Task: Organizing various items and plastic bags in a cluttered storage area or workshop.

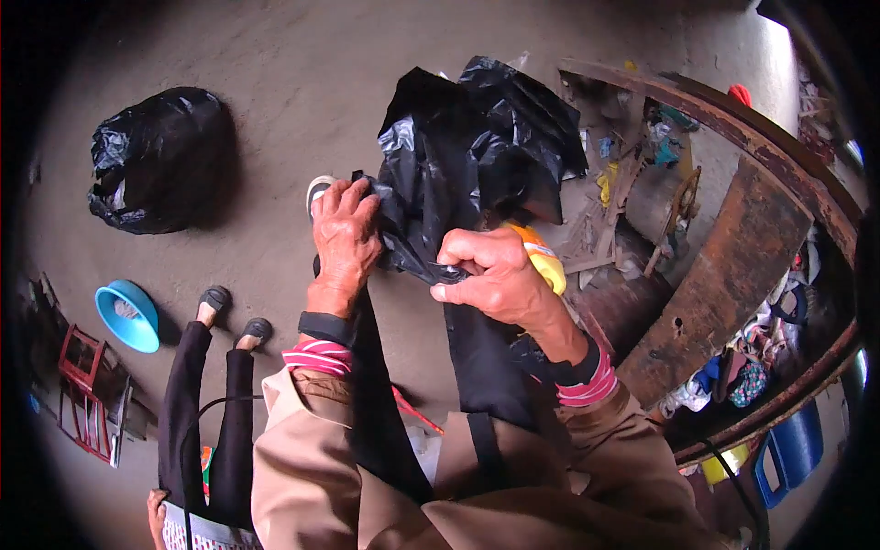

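A large black plastic bag [440,151] lies crumpled before me on the concrete floor, its near edge gathered between my hands. My left hand [346,227] grips the gathered plastic on the left, close to the toe of a shoe. Lower and to the right, my right hand [491,271] pinches a twisted end of the same bag between thumb and fingers. A yellow and orange package [543,258] shows just beyond my right hand, partly hidden by it. What the bag holds, if anything, cannot be seen.
Another black plastic bag [161,161], bulging, sits at the left. Below it are a light-blue basin [127,316] and a red wooden chair [86,385]. A person's legs [185,412] stand nearby. To the right, a rusty-edged frame [749,117] surrounds wood scraps, a rusty panel [729,275] and cloth items.
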Demonstrator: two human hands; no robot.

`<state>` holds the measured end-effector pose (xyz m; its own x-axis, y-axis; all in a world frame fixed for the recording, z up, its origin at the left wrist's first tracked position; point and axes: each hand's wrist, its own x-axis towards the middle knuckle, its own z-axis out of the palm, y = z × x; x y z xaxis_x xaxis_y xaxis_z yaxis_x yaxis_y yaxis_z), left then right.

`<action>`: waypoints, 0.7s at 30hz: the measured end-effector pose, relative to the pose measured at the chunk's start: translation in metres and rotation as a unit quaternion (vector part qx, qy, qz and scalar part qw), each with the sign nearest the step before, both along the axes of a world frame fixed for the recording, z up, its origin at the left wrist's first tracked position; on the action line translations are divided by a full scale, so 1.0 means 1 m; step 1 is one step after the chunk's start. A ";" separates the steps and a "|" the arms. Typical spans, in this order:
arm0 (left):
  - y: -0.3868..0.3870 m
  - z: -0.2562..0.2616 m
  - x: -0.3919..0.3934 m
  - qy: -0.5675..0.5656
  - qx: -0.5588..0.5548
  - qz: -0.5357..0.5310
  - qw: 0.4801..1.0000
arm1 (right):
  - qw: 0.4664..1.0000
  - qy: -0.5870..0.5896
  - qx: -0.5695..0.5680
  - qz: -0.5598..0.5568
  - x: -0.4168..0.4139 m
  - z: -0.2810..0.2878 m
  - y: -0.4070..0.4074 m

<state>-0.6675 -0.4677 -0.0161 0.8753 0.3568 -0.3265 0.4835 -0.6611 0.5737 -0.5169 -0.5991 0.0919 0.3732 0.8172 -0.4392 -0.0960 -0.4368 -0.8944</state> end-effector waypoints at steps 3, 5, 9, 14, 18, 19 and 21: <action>-0.014 0.011 0.021 -0.058 -0.090 -0.002 0.994 | 0.997 0.069 -0.039 0.014 0.022 0.002 -0.013; -0.027 0.030 0.042 -0.055 -0.124 -0.018 0.991 | 0.994 0.099 -0.029 0.032 0.033 0.000 -0.021; -0.045 0.031 0.047 -0.073 -0.059 -0.021 0.995 | 0.986 0.160 -0.010 0.052 0.034 0.002 -0.018; -0.035 0.015 0.036 -0.117 -0.012 0.095 0.988 | 0.994 0.100 -0.038 -0.004 0.050 0.007 -0.032; -0.039 0.025 0.007 -0.050 -0.210 0.270 0.939 | 0.938 -0.325 -0.120 -0.027 0.064 -0.024 -0.047; -0.040 0.031 0.003 -0.042 -0.233 0.315 0.919 | 0.910 -0.397 -0.119 -0.026 0.066 -0.031 -0.046; -0.040 0.038 -0.001 -0.037 -0.259 0.355 0.898 | 0.882 -0.459 -0.110 -0.019 0.065 -0.037 -0.038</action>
<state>-0.6689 -0.5081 0.0220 0.5133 0.6504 -0.5600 0.6256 0.1632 0.7629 -0.4524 -0.6372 0.0545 0.6783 0.7299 -0.0847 0.6059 -0.6208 -0.4975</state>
